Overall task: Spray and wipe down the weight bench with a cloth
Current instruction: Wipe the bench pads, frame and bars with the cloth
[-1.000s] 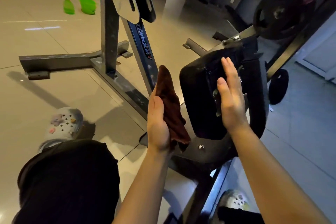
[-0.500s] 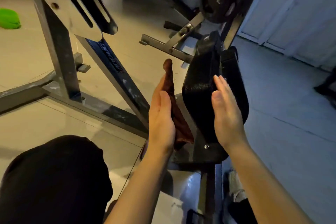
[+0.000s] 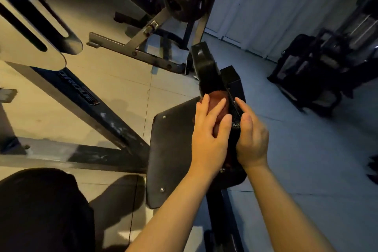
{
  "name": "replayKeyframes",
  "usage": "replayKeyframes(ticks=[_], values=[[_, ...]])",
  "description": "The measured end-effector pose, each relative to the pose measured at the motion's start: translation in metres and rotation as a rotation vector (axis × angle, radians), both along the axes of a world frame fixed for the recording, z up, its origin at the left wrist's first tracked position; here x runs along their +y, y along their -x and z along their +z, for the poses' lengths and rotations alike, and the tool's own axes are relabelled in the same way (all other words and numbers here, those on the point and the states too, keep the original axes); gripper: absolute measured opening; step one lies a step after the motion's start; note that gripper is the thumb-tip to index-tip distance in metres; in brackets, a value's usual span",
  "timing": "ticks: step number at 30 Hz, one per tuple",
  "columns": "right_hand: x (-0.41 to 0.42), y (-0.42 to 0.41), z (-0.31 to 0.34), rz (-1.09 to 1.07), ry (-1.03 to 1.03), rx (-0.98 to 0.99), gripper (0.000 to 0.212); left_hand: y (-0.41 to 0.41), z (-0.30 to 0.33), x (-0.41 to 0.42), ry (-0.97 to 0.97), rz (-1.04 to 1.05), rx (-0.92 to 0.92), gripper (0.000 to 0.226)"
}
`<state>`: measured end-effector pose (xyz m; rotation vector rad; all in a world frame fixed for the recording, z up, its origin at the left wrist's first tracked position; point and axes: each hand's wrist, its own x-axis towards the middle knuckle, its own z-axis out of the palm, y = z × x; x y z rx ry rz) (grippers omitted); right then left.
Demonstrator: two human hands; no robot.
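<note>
Brown cloth (image 3: 217,104) looks soft and matt; black bench pad (image 3: 206,71) grainy; floor (image 3: 122,88) glossy tile.

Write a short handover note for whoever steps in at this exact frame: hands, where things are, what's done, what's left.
Left hand: fingers spread flat, pressing the brown cloth against the left face of the upright black pad.
Right hand: braces the pad from the other side, fingers against its right edge; holds nothing.
The flat black pad lies just below and left of the hands.
No spray bottle is in view.
Done: cloth is on the upright pad, wiping under way; how much is already clean cannot be told.
Left: finish this pad, then probably the flat pad and the frame.
</note>
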<state>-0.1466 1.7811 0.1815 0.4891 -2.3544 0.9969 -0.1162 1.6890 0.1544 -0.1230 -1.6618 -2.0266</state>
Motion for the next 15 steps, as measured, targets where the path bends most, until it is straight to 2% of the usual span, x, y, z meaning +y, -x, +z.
replayKeyframes(ticks=[3,6,8,10,12,13,15], values=[[0.001,0.000,-0.001,-0.030,0.008,-0.012,0.067,0.001,-0.003,0.004,-0.076,-0.018,-0.004,0.035],[-0.002,-0.004,-0.002,-0.071,0.067,-0.074,0.069,0.003,-0.009,0.012,-0.387,-0.039,-0.048,0.032],[-0.006,-0.010,0.002,-0.106,0.083,-0.161,0.067,0.009,-0.015,0.015,-0.551,-0.081,-0.069,0.042],[-0.006,-0.015,0.012,-0.077,0.087,-0.280,0.056,0.019,-0.020,0.013,-0.568,-0.150,-0.036,0.053],[-0.013,-0.019,0.028,-0.100,-0.014,-0.367,0.040,0.039,-0.020,0.005,-0.540,-0.215,0.022,0.055],[-0.020,-0.018,0.036,-0.144,-0.079,-0.381,0.038,0.052,-0.019,0.000,-0.536,-0.227,0.028,0.055],[-0.033,-0.016,0.044,-0.276,-0.184,-0.337,0.049,0.079,-0.016,-0.007,-0.544,-0.238,0.020,0.062]])
